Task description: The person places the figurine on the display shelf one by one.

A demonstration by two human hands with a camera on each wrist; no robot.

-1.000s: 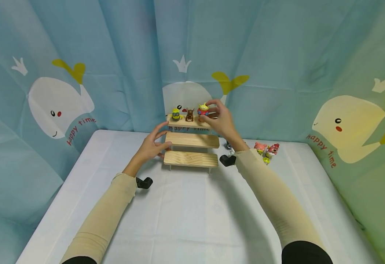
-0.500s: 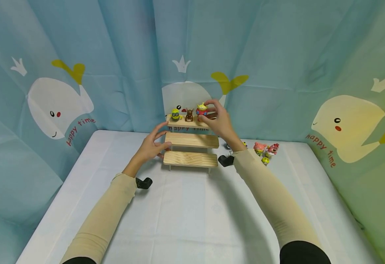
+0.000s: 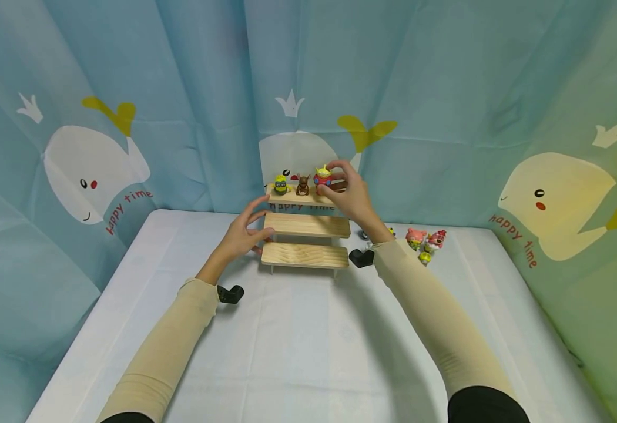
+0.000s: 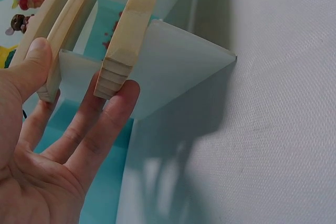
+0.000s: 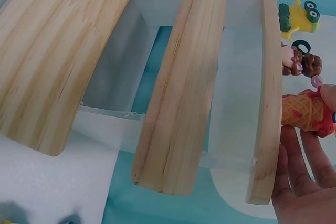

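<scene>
A three-tier wooden stand point(image 3: 307, 224) with pale translucent sides stands near the back of the table. My left hand point(image 3: 238, 238) holds its left end; in the left wrist view the thumb lies on the middle board and the fingertips touch the board ends from below. My right hand point(image 3: 353, 197) pinches a figurine point(image 5: 304, 113) with an orange waffle-cone base, red body and yellow-green head, at the right part of the top board. To its left on that board are a brown eared figurine point(image 3: 302, 185) and a yellow minion figurine point(image 3: 281, 185).
Right of the stand, partly behind the right forearm, several figurines stand on the white-covered table point(image 3: 287, 341), among them a pink one point(image 3: 416, 237) and a red-and-white one point(image 3: 436, 241). A blue curtain point(image 3: 203, 117) with printed whales hangs right behind the stand.
My right hand and the cone-based figurine have shifted slightly left along the top board. The left hand stays at the stand's left end.
</scene>
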